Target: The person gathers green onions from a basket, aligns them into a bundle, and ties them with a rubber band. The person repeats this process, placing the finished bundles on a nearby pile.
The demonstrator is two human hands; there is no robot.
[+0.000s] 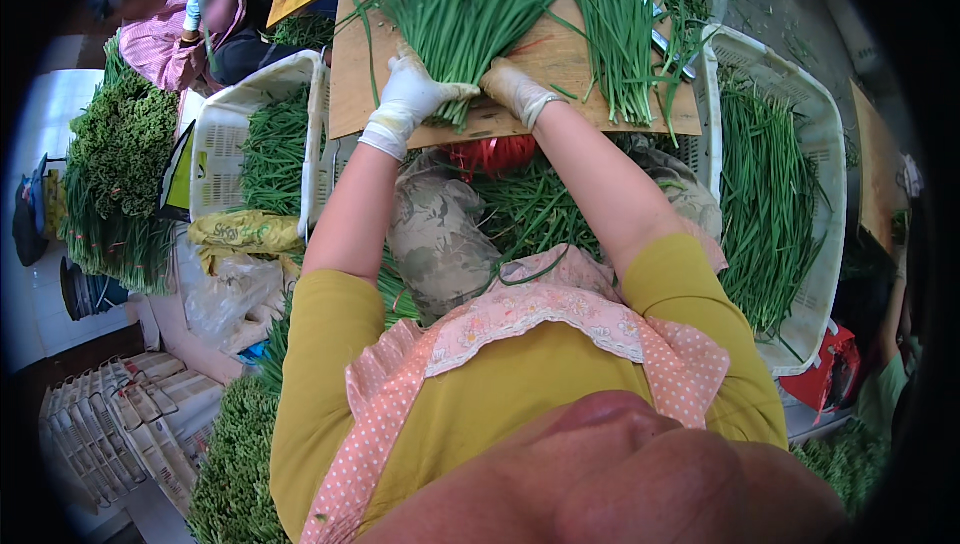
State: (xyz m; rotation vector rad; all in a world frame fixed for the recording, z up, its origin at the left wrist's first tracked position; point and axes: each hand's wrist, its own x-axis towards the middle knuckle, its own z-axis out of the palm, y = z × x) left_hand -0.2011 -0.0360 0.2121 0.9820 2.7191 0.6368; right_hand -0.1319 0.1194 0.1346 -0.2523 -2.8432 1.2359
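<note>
A large bunch of green garlic chives (pixel 465 26) fans out over a wooden board (pixel 360 105), its cut ends towards me. My left hand (pixel 414 90), in a stained white glove, grips the bunch's left side near the base, thumb across the front. On the other side my right hand (pixel 516 87), gloved too, holds the lower stalks; its fingertips are partly hidden. A smaller pile of chives (pixel 619 33) lies on the board's right part. Beside that pile is a shiny metal tool (pixel 673 54), partly covered by leaves.
White plastic crates with chives flank the board, one left (pixel 217 161) and one right (pixel 821 244). Red plastic ties (pixel 491 156) hang beneath the board. Bundled budded stems (pixel 124 146) are heaped left. A person in a pink shirt (pixel 176 56) sits at upper left. Stacked crates (pixel 127 424) stand lower left.
</note>
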